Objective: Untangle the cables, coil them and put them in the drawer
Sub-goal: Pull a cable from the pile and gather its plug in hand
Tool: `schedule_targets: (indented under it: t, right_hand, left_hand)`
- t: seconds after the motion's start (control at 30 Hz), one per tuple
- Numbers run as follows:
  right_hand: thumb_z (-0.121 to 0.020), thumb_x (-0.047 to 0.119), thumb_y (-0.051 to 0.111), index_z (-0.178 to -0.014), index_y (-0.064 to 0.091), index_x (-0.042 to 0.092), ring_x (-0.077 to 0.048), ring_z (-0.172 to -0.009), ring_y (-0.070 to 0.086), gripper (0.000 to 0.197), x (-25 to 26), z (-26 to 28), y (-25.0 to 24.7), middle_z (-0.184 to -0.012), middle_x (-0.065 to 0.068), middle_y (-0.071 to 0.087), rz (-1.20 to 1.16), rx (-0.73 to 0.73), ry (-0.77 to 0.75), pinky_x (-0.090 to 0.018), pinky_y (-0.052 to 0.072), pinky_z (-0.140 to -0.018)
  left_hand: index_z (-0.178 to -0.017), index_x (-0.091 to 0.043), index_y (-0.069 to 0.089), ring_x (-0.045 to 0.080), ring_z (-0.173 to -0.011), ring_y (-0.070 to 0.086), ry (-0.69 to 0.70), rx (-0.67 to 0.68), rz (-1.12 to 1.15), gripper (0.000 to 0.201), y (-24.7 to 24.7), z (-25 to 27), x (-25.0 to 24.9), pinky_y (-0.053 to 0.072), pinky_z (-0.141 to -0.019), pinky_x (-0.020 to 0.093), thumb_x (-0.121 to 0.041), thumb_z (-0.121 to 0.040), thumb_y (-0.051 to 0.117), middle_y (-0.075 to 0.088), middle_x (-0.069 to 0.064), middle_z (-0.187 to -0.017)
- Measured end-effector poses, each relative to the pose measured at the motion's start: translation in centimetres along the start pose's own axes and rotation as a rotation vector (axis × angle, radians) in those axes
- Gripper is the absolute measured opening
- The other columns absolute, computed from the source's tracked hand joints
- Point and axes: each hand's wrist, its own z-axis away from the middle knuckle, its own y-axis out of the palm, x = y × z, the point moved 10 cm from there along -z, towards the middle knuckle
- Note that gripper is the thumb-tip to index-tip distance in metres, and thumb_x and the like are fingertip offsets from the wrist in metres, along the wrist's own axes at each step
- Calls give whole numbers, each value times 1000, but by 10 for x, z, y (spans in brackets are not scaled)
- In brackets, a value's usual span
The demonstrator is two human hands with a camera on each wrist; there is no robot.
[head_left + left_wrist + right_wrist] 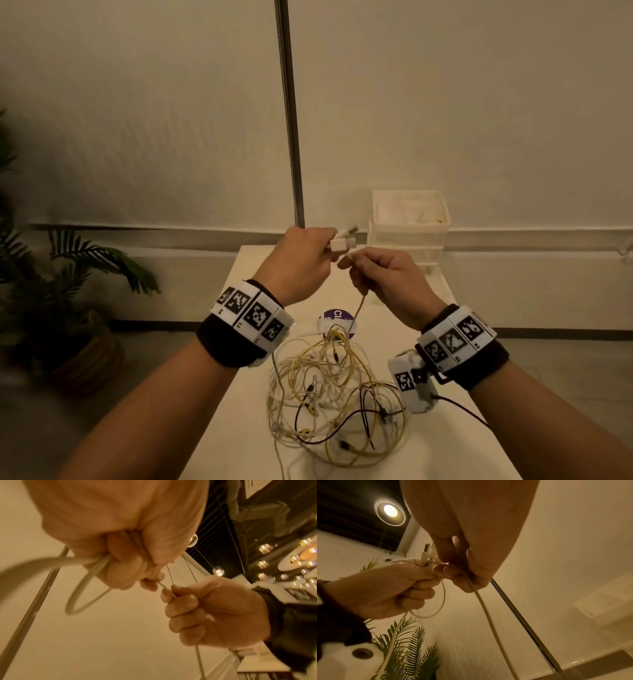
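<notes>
Both hands are raised above the white table (479,442). My left hand (310,255) grips the plug ends of a white cable (358,310), with white connectors (342,244) and a USB plug (426,550) poking out of the fist. A small loop (439,601) of that cable hangs under its fingers. Close beside it, my right hand (376,274) pinches the same white cable between thumb and forefinger, and the strand drops down to the tangle. A heap of tangled white, yellow and black cables (337,401) lies on the table below. The white drawer unit (409,226) stands at the table's far right.
A round purple sticker (337,317) lies on the table behind the tangle. A metal pole (291,113) runs up the wall behind the hands. A potted palm (51,274) stands on the floor to the left. A black lead (462,407) trails from the right wrist camera.
</notes>
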Motion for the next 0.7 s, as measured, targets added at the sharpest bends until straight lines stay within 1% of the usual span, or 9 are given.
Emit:
schedule_targets:
  t: [0.1,0.17,0.27,0.33,0.43,0.47,0.53,0.6,0.7]
  right_hand:
    - [-100,7,42,-91,67,6,-18,-61,49,27,-6,2,3,-65,-4,57,-11,1,-14,-25,45,-58]
    - [-101,7,41,-87,62,6,-16,-60,50,25,-21,5,8,-65,-5,55,16,19,16,-23,45,-58]
    - [-102,8,40,-83,58,5,-15,-59,48,26,-49,11,11,-64,-6,51,96,18,75,-21,43,-59]
    - [-101,8,40,-83,56,2,-17,-57,42,25,-60,12,3,-63,-7,46,100,-40,103,-21,41,-57]
    - [-101,10,42,-80,58,7,-17,-56,37,27,-55,8,-12,-59,-2,44,99,-120,90,-27,33,-55]
    - [-101,10,42,-79,59,9,-15,-55,37,28,-49,5,-13,-58,-1,44,106,-118,72,-28,33,-54]
    - [-101,11,43,-77,60,12,-12,-53,39,29,-31,-1,-10,-56,2,44,126,-90,31,-26,34,-53]
    - [-100,8,43,-75,61,12,-8,-50,39,31,-14,-6,-7,-53,6,45,129,-56,-3,-22,33,-52]
    - [-100,5,43,-78,64,10,-6,-51,41,31,8,-10,-5,-53,10,51,112,5,-47,-22,34,-54]
  left_hand:
    - [-95,-12,66,23,-77,63,-31,-182,67,16,-27,-6,-3,52,-69,33,-8,-94,50,70,6,-88]
    - [-92,-14,64,10,-68,57,-60,-381,85,14,-61,-8,-2,45,-62,14,-9,-96,51,66,-2,-84]
    - [-92,-16,66,9,-67,52,-166,-642,166,15,-113,-7,17,35,-56,18,-13,-98,52,58,-7,-80]
    - [-100,-13,67,10,-76,57,-192,-673,187,15,-124,-5,24,33,-59,12,-15,-99,53,59,-9,-86]
    - [-126,-17,61,-9,-67,56,-58,-551,183,33,-98,-2,6,36,-65,-3,-8,-95,59,62,-12,-95]
    - [-130,-20,59,-9,-63,56,20,-448,155,40,-79,-3,-5,41,-70,-1,-6,-93,60,66,-12,-100]
    - [-132,-27,58,1,-65,55,105,-195,88,47,-35,-3,-22,50,-77,19,-4,-91,60,72,-3,-109]
    - [-134,-25,57,10,-73,57,80,-19,84,48,-2,0,-24,46,-77,22,-4,-91,57,73,4,-108]
    - [-116,-19,64,19,-83,63,46,3,117,31,9,3,-22,48,-73,27,-5,-92,52,72,5,-96]
